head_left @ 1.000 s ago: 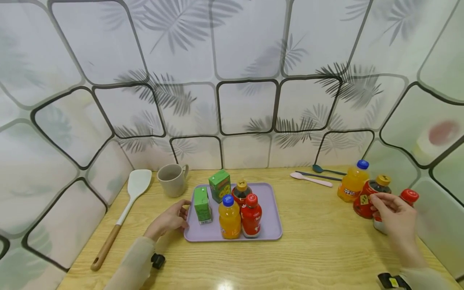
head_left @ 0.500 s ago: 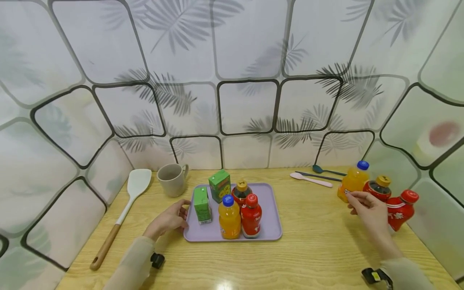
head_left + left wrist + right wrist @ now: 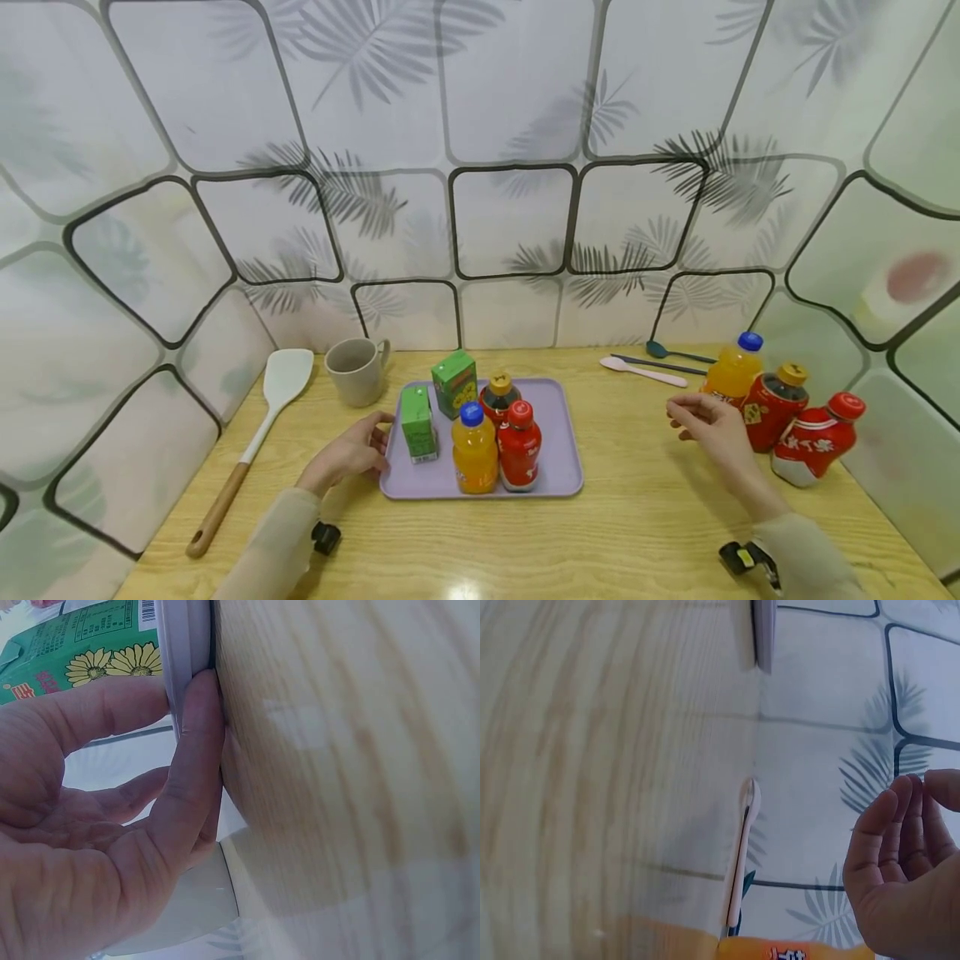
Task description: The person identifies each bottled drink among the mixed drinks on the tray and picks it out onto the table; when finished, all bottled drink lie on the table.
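My left hand pinches the left rim of a lilac tray; in the left wrist view, the thumb and a finger lie on either side of the rim. On the tray stand two green drink cartons, an orange juice bottle with a blue cap, a dark drink bottle with a yellow cap, and a red bottle. My right hand, fingers loosely bent and holding nothing, hovers left of three matching bottles: orange juice, dark drink and red.
A grey mug stands behind the tray's left corner. Farther left lies a white spatula with a wooden handle. At the back right lie a pink spoon, a dark thin stick and a dark green spoon. Patterned walls enclose the table.
My right hand has moved left, away from the red bottle and past the dark drink and orange juice bottles. The left hand and the tray have stayed in place.
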A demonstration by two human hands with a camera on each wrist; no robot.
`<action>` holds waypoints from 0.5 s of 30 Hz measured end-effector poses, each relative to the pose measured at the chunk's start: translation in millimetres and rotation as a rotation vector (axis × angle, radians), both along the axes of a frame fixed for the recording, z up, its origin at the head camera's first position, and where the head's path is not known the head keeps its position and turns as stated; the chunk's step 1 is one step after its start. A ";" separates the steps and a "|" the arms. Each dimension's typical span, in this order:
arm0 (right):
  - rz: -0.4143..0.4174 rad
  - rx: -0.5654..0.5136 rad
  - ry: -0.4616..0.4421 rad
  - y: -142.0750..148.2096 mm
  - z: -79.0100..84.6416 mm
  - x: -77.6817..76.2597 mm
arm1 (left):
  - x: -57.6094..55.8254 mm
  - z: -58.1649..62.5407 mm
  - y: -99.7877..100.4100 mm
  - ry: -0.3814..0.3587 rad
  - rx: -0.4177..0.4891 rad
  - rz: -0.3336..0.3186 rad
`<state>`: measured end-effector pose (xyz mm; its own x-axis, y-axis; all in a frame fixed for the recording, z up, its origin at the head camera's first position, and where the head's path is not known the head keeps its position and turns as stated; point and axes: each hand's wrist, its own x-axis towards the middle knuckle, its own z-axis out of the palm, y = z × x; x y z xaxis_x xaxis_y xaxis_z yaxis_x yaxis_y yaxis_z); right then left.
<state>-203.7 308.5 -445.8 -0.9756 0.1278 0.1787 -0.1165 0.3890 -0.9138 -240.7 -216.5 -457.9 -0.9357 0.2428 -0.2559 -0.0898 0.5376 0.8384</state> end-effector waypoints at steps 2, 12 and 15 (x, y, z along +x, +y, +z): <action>0.021 -0.030 -0.014 -6.1 0.1 -1.3 | -0.7 -0.8 -0.5 0.005 -0.004 0.000; 0.090 -0.043 -0.058 -34.7 -1.8 -8.7 | -1.5 -2.6 -0.5 -0.002 -0.002 0.006; 0.107 -0.040 -0.064 -42.5 -2.8 -11.0 | -1.4 -2.9 -0.8 -0.002 0.005 0.006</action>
